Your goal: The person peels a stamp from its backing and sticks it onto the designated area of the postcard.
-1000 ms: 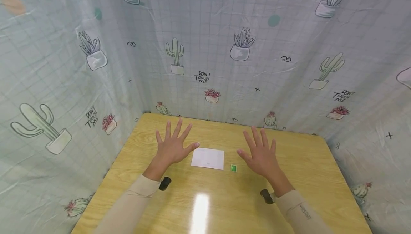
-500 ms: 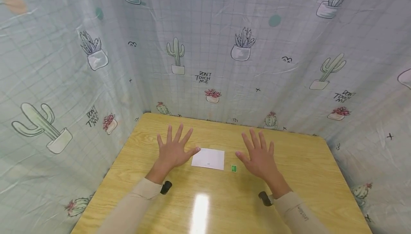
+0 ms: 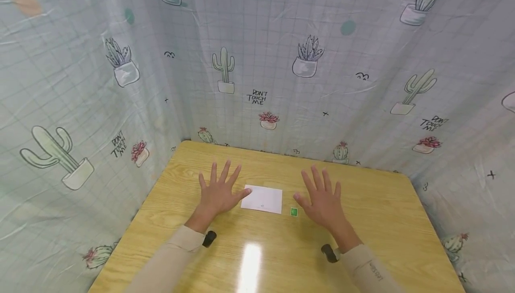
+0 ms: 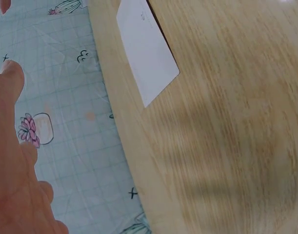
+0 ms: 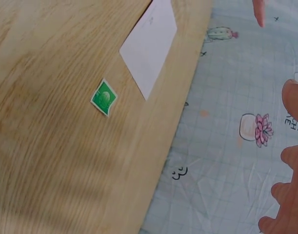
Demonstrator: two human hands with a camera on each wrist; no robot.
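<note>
A white rectangle of paper [image 3: 263, 200], like an envelope or card, lies flat on the table with a small faint mark near its front edge. Just to its right lies a small green stamp [image 3: 294, 212] with a white border; one corner curls up in the right wrist view. My left hand [image 3: 218, 196] hovers palm down with fingers spread, its thumb overlapping the paper's left end in the head view. The right hand [image 3: 323, 203] is spread the same way, right of the stamp, its thumb nearest to it. Neither hand holds anything.
The wooden table [image 3: 193, 154] has a glossy light reflection toward its front. A cactus-printed curtain [image 3: 257, 60] hangs around its back and sides. Each wrist carries a small black camera, such as the left camera [image 3: 209, 239].
Both hands have sunk slightly toward the front of the table, and the right hand has drifted a little left. The head view has shifted slightly. Paper and stamp lie still.
</note>
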